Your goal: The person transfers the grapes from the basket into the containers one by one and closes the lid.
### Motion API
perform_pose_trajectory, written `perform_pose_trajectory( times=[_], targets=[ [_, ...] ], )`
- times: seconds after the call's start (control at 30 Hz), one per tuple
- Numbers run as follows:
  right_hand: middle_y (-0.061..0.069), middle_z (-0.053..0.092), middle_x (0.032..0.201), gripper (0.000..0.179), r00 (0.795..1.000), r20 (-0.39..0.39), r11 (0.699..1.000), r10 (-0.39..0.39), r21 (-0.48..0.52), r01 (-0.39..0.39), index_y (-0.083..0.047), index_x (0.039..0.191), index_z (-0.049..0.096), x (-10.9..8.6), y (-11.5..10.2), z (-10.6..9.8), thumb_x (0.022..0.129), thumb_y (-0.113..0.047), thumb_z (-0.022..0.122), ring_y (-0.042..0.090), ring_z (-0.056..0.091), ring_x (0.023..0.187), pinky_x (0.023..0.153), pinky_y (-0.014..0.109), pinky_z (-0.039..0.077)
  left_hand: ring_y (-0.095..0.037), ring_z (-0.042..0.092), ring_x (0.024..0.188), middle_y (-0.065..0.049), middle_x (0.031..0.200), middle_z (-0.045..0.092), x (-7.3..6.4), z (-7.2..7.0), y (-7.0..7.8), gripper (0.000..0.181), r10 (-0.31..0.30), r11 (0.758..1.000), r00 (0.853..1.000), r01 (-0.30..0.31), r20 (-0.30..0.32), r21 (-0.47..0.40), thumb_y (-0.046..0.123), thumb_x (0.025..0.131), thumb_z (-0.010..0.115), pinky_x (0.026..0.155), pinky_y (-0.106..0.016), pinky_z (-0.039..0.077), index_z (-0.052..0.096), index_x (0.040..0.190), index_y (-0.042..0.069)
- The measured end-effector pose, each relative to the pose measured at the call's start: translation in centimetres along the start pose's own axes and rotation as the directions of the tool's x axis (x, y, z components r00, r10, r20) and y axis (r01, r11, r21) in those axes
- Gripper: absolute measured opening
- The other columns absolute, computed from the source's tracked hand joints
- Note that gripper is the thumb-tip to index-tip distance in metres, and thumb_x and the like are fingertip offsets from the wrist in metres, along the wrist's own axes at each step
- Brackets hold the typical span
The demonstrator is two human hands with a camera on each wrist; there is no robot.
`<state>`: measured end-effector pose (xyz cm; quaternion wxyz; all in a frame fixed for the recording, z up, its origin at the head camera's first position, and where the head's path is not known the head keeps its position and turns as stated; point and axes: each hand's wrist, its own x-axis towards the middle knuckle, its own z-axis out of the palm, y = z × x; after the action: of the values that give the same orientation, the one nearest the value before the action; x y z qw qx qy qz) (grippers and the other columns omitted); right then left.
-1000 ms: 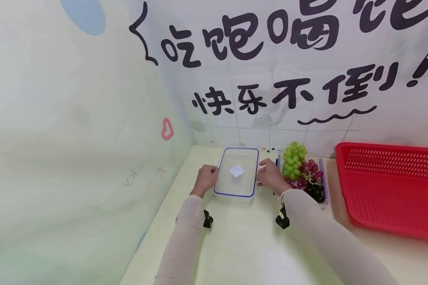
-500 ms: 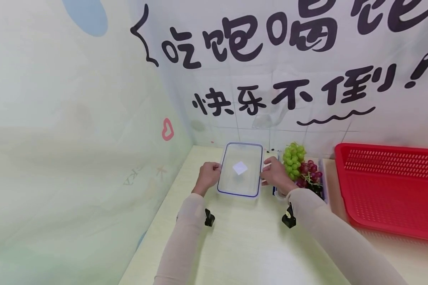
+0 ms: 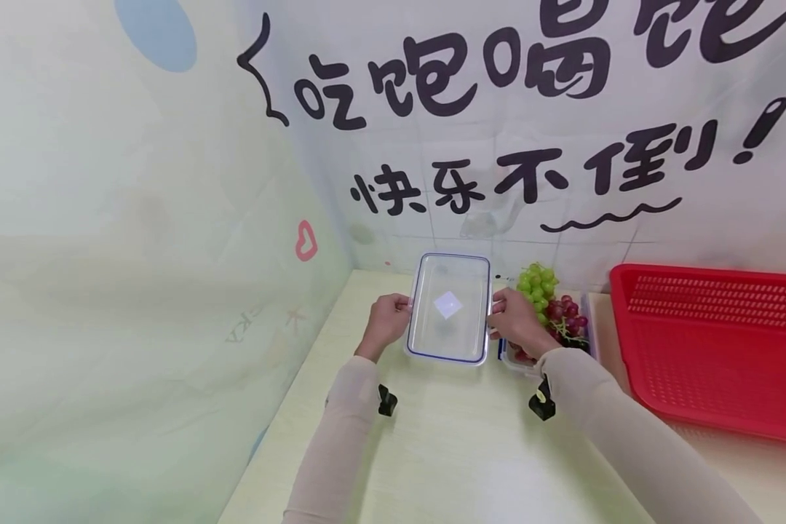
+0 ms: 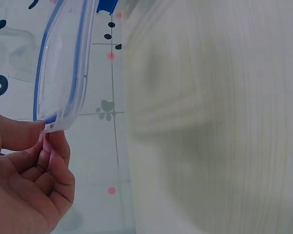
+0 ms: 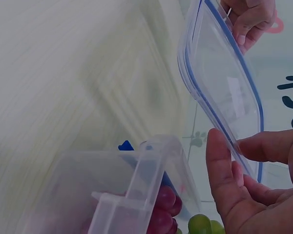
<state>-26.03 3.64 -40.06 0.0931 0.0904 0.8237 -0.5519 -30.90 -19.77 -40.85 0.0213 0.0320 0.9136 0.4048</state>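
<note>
A clear plastic container lid (image 3: 457,338) with a blue seal line is held up off the table, in front of the back wall, a pale diamond-shaped patch at its middle. My left hand (image 3: 388,320) pinches its left edge between thumb and fingers, as the left wrist view shows. On the right edge, my right hand (image 3: 516,318) pinches with its thumb and fingertips (image 5: 218,141). Just below and beside the right hand stands a clear plastic container (image 5: 151,175) holding green grapes (image 3: 536,285), red grapes (image 3: 566,309) and dark grapes partly hidden by the right wrist.
A large red plastic basket (image 3: 714,349) stands on the pale table (image 3: 452,444) at the right. Behind the table rises a wall covering (image 3: 393,218) with black lettering. Another wall covering (image 3: 170,306) closes off the left side. The lid's shadow falls on the tabletop.
Both hands have carried the lid a little to the right and upward in the head view, closer to the grape container. The right forearm now covers more of the grapes.
</note>
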Motion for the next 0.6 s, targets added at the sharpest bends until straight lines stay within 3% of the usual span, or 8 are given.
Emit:
perform_pose_trajectory(
  times=[0.3,0.6],
  targets=[
    [0.019,0.055,0.115,0.047,1.000,-0.004,0.999,-0.028,-0.023,0.028,0.006,0.140,0.046,0.0,0.2,-0.9,0.095,-0.001,0.058,0.026,0.067,0.086,0.075,0.032,0.062,-0.019,0.062,0.083,-0.012,0.094,0.067,-0.1,0.1,0.5,0.023,0.028,0.999,1.000,-0.028,0.003,-0.024,0.005,0.095,0.057,0.073,-0.028,0.054,0.068,0.113,-0.004],
    [0.021,0.056,0.119,0.044,0.999,-0.014,0.999,-0.049,0.020,0.049,0.006,0.138,0.049,-0.4,0.3,-2.0,0.095,-0.002,0.058,0.029,0.066,0.094,0.078,0.035,0.062,-0.023,0.060,0.090,-0.013,0.101,0.066,-0.4,0.4,2.0,0.022,0.022,0.999,0.999,-0.023,-0.033,-0.032,0.005,0.097,0.056,0.079,-0.032,0.056,0.066,0.116,-0.002]
  ],
)
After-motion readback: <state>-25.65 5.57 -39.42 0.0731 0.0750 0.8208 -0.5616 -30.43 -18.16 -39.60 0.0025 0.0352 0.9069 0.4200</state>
